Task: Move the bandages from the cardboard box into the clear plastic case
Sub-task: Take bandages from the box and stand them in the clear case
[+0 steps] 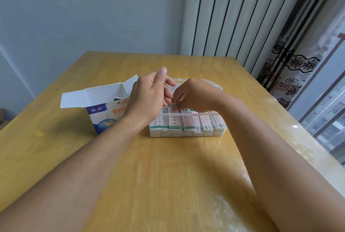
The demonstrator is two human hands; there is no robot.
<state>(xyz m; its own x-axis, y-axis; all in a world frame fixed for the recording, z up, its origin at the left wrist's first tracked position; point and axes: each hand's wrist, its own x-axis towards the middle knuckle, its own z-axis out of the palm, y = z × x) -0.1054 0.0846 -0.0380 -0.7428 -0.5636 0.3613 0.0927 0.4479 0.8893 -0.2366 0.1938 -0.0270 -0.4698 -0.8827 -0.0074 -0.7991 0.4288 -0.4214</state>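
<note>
A glossy yellow wooden counter stands by a ribbed white radiator. The clear plastic case, rigid and see-through, sits beside the opened cardboard box, handy for transfers. Thin paper-wrapped bandages fill it in rows. The right hand pinches one there; the left hand hovers curled, its hold hidden.
</note>
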